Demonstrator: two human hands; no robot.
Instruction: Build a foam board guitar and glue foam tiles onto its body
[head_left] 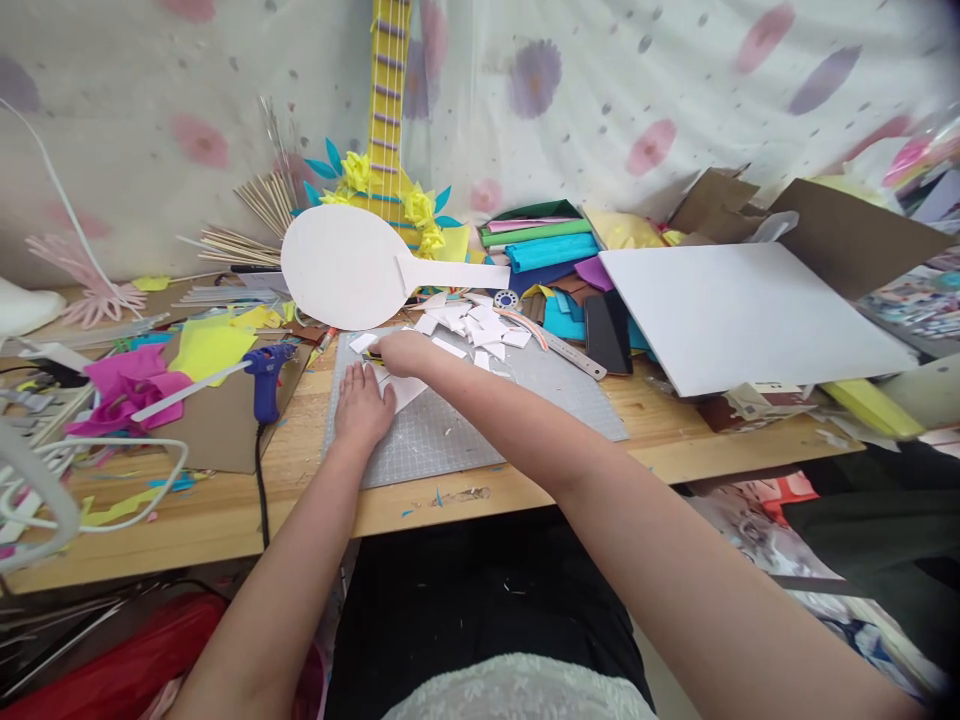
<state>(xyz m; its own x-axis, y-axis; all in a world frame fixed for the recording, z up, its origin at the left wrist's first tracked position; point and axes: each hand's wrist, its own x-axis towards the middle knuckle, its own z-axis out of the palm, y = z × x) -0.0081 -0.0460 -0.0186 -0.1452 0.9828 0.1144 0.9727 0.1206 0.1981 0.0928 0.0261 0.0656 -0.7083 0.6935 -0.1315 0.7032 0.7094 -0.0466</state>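
My left hand lies flat on the grey cutting mat, fingers stretched forward against a piece of white board. Just beyond it, my right hand is closed around a small yellow and black tool, mostly hidden by the fingers. This hand reaches across from the right, close to the left fingertips. A heap of cut white board scraps spreads beside the right hand. Behind both hands, a white paddle-shaped cutout leans near a yellow guitar-like neck with strings.
A blue glue gun stands on the left, its black cord hanging over the table edge. A metal ruler and a dark phone lie at the right. Further right is a large white board. Rolled coloured paper is stacked behind.
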